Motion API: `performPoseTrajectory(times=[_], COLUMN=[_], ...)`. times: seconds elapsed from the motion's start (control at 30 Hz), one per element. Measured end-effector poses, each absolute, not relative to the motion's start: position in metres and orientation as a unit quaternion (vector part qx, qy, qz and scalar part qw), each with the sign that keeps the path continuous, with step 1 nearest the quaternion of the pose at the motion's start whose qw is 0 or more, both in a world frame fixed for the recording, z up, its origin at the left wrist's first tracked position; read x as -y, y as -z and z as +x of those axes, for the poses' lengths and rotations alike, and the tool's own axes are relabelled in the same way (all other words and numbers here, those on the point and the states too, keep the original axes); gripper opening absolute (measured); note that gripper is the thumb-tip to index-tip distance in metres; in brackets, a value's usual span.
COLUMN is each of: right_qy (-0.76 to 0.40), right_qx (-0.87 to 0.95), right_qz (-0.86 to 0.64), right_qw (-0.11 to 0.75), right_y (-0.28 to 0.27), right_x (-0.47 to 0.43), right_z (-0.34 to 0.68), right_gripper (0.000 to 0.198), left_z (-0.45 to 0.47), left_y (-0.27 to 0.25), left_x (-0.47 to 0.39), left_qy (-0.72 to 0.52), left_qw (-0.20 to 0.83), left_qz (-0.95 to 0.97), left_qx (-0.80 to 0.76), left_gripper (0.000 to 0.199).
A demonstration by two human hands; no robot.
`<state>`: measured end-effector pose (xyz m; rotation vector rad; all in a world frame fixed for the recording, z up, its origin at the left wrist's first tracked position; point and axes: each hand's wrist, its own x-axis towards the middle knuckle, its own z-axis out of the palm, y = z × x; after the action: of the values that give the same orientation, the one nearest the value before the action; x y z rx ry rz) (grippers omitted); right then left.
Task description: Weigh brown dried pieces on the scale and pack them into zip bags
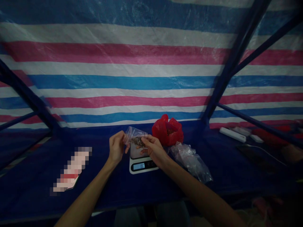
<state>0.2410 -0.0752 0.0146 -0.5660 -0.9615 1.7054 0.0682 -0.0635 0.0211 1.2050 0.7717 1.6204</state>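
Both hands hold a small clear zip bag (135,138) with brown, granular bits inside, over a white digital scale (133,171). My left hand (116,146) pinches the bag's left end. My right hand (153,148) grips the filled right end between thumb and fingers. The scale's lit display appears to show zeros, and part of its plate is hidden by my right hand. Just behind and to the right stands an open red plastic bag (163,130) with brown contents. A pile of clear plastic bags (191,160) lies right of my right wrist.
The blue table (101,201) runs under everything. A phone-like object (73,183), mostly pixelated, lies at left. White devices (233,134) and a cable are at right. Blue metal poles (214,94) slant on both sides before a striped tarp (132,82). Another person's hand is dimly visible far right.
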Motion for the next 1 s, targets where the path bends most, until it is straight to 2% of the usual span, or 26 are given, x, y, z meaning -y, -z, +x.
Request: performPoseTrajectory(times=[0.1,0.23,0.33,0.43,0.5,0.6,0.7,0.87,1.0], right_qy=[-0.682,-0.57,-0.444,-0.346,-0.31,-0.301,-0.285,-0.184,-0.08], right_qx=[0.405,0.413,0.437,0.494,0.532,0.59,0.664,0.799,0.858], right_qz=[-0.234,-0.298,-0.362,-0.427,-0.457,-0.481,-0.491,-0.454,-0.453], right_qw=[0.563,0.645,0.693,0.674,0.642,0.574,0.487,0.348,0.231], right_y=[-0.031,-0.057,-0.069,-0.07,-0.068,-0.069,-0.078,-0.1,-0.116], right_x=[0.081,0.088,0.08,0.063,0.053,0.043,0.035,0.007,-0.011], right_z=[0.266,0.334,0.392,0.436,0.452,0.459,0.452,0.429,0.414], right_gripper=[0.034,0.033,0.03,0.028,0.029,0.031,0.03,0.013,0.017], left_z=[0.067,0.067,0.068,0.07,0.071,0.072,0.07,0.065,0.064], left_y=[-0.026,-0.017,-0.007,0.0,0.002,0.005,0.008,0.012,0.012], left_x=[0.063,0.062,0.068,0.074,0.076,0.076,0.074,0.069,0.067], left_qy=[-0.648,-0.635,-0.599,-0.517,-0.46,-0.421,-0.417,-0.42,-0.408], left_qw=[0.51,0.484,0.416,0.282,0.196,0.131,0.112,0.113,0.13], left_qz=[0.487,0.517,0.593,0.739,0.819,0.866,0.871,0.867,0.866], left_qx=[-0.288,-0.309,-0.341,-0.326,-0.28,-0.235,-0.232,-0.242,-0.259], left_gripper=[0.044,0.044,0.041,0.034,0.027,0.02,0.018,0.02,0.025])
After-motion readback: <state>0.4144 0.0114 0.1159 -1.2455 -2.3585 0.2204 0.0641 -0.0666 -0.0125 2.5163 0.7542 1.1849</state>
